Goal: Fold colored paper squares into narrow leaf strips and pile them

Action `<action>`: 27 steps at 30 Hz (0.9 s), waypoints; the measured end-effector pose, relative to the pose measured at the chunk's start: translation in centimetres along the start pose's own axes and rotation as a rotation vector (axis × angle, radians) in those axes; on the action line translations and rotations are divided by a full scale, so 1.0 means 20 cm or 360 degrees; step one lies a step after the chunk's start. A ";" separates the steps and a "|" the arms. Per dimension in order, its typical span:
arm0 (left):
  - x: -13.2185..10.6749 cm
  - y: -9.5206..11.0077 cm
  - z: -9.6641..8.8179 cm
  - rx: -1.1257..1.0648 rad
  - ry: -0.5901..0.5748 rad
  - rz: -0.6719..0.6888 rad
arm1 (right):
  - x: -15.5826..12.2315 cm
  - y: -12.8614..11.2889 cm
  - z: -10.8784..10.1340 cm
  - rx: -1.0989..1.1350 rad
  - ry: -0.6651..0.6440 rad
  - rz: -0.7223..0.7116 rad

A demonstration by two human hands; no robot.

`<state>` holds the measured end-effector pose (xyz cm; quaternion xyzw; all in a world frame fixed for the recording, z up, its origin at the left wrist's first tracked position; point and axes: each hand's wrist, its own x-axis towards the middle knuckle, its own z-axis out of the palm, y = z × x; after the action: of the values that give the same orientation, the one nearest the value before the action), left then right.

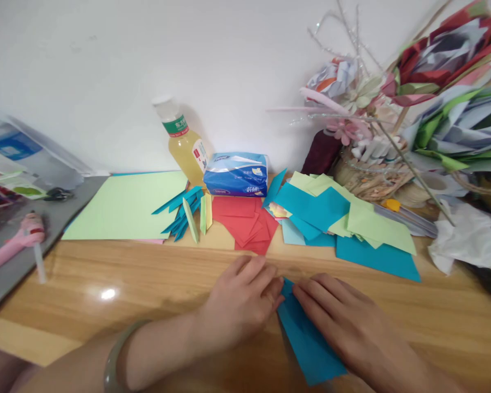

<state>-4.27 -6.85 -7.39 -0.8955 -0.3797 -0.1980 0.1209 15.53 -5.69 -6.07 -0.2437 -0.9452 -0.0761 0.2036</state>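
Observation:
A blue sheet of paper (309,341) slants across the near part of the wooden table, its top corner between my hands. At that corner my left hand (245,289) has its fingers curled and closed on the paper's left edge. My right hand (339,311) lies over the right side of the sheet, its fingers together and bent, gripping it; the thumb is hidden. Beyond my hands are red paper pieces (249,224), a pile of folded blue paper strips (188,213) and a heap of blue and light green paper pieces (319,204).
Light green sheets (126,204) lie at the back left. A drink bottle (184,147) and a tissue pack (236,174) stand by the wall. On the left rests a pink glue gun (20,240); on the right are paper flowers (445,60), a utility knife (405,215) and crumpled tissue (466,243).

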 end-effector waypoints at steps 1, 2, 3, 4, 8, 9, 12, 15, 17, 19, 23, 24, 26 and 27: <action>0.00 0.00 0.00 0.0003 -0.0004 -0.0002 | 0.00 0.00 0.00 0.0001 -0.0001 -0.0003; 0.00 0.00 0.00 0.0005 -0.0009 -0.0002 | 0.00 0.00 0.00 0.0004 0.0004 -0.0005; 0.00 0.00 0.00 0.0006 -0.0007 -0.0001 | 0.00 0.00 0.01 0.0008 0.0010 -0.0005; 0.00 0.00 0.00 0.0006 -0.0004 -0.0001 | 0.00 0.00 0.01 0.0010 0.0021 -0.0007; -0.01 0.00 0.00 -0.0001 0.0016 -0.0012 | 0.00 0.00 0.01 0.0003 0.0033 -0.0007; -0.01 0.00 -0.01 -0.0003 0.0023 -0.0015 | 0.00 0.00 0.01 0.0000 0.0026 -0.0006; -0.01 0.01 -0.01 0.0005 0.0049 -0.0025 | -0.01 0.00 0.01 -0.0010 0.0002 0.0002; 0.00 0.01 -0.02 0.0030 0.0017 -0.0021 | -0.01 -0.01 0.01 -0.0034 0.0010 0.0005; 0.01 0.01 -0.01 0.0039 -0.0029 0.0016 | -0.01 -0.01 0.01 -0.0049 0.0020 -0.0003; 0.00 0.00 0.01 0.0030 -0.0054 0.0038 | -0.01 0.00 0.02 -0.0063 0.0039 -0.0015; -0.01 -0.01 0.03 -0.0041 -0.0023 -0.0005 | -0.01 0.00 0.01 -0.0060 0.0056 -0.0045; -0.01 -0.02 0.03 -0.0063 -0.0018 -0.0011 | -0.01 0.00 0.01 -0.0056 0.0050 -0.0049; -0.01 -0.02 0.03 -0.0099 -0.0005 -0.0018 | -0.01 0.00 0.00 -0.0049 0.0032 -0.0059; -0.01 -0.02 0.03 -0.0111 -0.0002 -0.0015 | -0.01 0.00 0.00 -0.0047 0.0023 -0.0062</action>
<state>-4.58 -6.42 -8.06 -0.8975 -0.3770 -0.2112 0.0885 15.62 -5.76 -6.15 -0.2277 -0.9470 -0.0959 0.2053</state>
